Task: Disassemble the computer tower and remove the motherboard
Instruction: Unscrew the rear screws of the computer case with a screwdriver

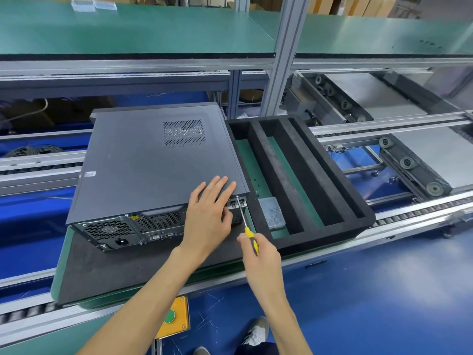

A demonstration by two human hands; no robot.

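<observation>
A grey computer tower lies on its side on a dark mat, its rear panel with fan grilles and ports facing me. My left hand rests flat on the tower's near right corner, fingers straight over the side panel and thumb down on the rear face. My right hand grips a yellow-handled screwdriver. Its metal tip touches a screw at the top right of the rear panel. The motherboard is hidden inside the closed case.
A black foam tray with long slots stands right of the tower, holding a small clear plastic box. The pallet sits on a roller conveyor. A yellow box with a green button is below the near rail. Green shelf above.
</observation>
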